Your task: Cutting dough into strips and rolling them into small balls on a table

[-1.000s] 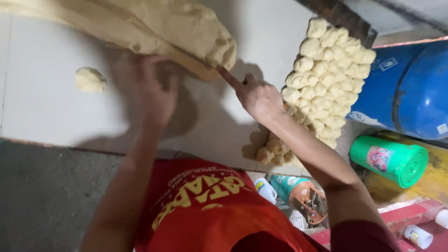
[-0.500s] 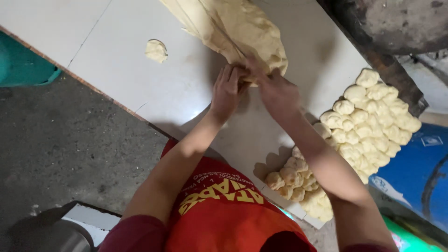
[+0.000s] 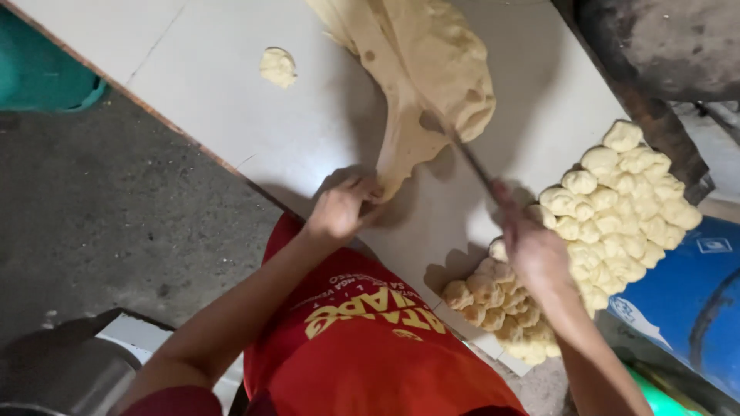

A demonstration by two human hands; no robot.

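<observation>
A person's left hand (image 3: pixel 339 206) pinches the stretched end of a big dough mass (image 3: pixel 420 85) on a white table (image 3: pixel 193 85), while the right hand (image 3: pixel 532 250) grips a knife (image 3: pixel 472 163) against it. Cut dough pieces (image 3: pixel 609 204) crowd the table's right; grey floor (image 3: pixel 100 216) lies below.

dough mass (image 3: pixel 432 69) left of dough pieces (image 3: pixel 617 200)

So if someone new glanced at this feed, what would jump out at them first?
Probably the big pale stretched mass of dough at the top of the white table, its lower end pinched by the left hand while the right hand holds a thin dark blade against it. Next, the heap of small pale dough pieces at the table's right.
</observation>
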